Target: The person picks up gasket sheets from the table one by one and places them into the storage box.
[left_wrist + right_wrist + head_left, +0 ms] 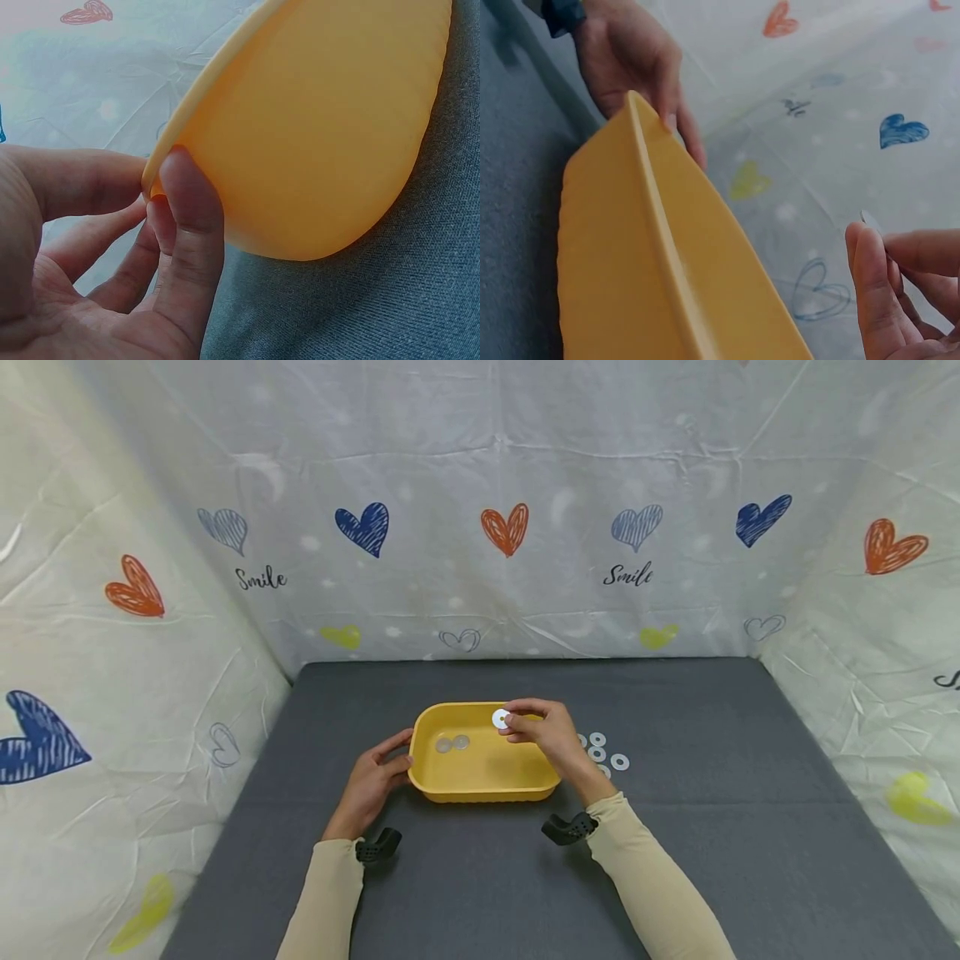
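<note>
A yellow rectangular plastic tray with rounded corners stands on the dark table. My left hand grips its left end; in the left wrist view the thumb and fingers pinch the rim. Over the tray's far right part, my right hand pinches a flat white washer between thumb and fingertips. The right wrist view shows that washer nearly edge-on. Inside the tray, toward the left, two greyish washers lie side by side on the bottom.
Several white washers lie on the table just right of the tray, some partly hidden by my right hand and wrist. The dark cloth-covered table extends to both sides. A pale sheet printed with hearts hangs behind and at the sides.
</note>
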Available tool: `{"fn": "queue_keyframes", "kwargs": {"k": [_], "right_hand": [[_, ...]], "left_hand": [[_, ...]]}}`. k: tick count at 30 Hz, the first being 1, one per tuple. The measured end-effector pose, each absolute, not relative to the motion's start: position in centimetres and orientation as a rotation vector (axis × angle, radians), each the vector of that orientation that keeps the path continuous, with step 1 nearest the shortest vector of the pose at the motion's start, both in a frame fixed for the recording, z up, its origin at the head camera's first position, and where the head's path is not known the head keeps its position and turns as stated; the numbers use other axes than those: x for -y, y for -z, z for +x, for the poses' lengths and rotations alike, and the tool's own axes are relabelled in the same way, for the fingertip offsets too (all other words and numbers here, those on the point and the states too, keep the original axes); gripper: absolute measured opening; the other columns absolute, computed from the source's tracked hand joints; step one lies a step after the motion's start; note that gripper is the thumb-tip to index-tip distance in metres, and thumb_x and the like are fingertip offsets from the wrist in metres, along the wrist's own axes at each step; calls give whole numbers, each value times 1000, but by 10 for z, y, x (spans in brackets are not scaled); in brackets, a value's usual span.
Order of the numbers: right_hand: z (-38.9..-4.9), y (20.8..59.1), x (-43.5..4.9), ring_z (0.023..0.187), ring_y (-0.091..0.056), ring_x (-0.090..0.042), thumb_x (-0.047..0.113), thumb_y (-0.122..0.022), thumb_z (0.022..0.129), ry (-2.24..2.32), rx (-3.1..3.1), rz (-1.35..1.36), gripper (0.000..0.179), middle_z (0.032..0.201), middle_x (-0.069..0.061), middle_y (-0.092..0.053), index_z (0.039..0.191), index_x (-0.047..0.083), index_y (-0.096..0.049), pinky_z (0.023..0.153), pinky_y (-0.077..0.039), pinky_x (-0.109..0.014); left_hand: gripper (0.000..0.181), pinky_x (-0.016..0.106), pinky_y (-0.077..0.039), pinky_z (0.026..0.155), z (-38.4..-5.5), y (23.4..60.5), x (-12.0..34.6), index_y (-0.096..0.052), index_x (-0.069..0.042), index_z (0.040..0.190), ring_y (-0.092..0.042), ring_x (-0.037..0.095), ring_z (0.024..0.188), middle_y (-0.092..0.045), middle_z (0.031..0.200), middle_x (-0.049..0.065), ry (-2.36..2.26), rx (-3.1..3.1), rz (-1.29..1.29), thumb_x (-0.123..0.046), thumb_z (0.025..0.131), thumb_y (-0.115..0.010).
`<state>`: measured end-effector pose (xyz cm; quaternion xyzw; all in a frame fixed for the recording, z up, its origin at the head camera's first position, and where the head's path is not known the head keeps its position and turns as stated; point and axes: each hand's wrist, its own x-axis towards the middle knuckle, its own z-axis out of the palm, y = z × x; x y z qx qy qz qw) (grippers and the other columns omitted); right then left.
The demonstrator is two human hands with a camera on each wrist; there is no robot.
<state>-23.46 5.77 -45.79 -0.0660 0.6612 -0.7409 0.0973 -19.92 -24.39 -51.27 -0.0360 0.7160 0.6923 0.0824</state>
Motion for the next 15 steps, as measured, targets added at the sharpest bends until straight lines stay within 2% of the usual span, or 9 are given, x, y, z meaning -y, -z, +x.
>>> {"fn": "queue_keyframes", "kwargs": {"k": [8,15], "right_hand": [[-236,462,-44,81,-73,-17,1,-67,90,2179,-1940,-157,26,101,-12,-66,116,-2,-69,76,-60,-32],[-236,465,-30,86,-74,-22,3,-65,92,2072,-1978,-187,22,103,-14,-68,114,0,-69,83,-59,-42]], "left_hand": [[56,23,-56,79,-201,512,243,-42,-17,150,-63,18,105,-40,151,9,-2074,-2114,-100,-14,97,-61],[57,22,-56,78,-201,512,243,-42,-16,150,-63,18,103,-40,151,10,-2074,-2115,-98,-14,97,-61]]}}
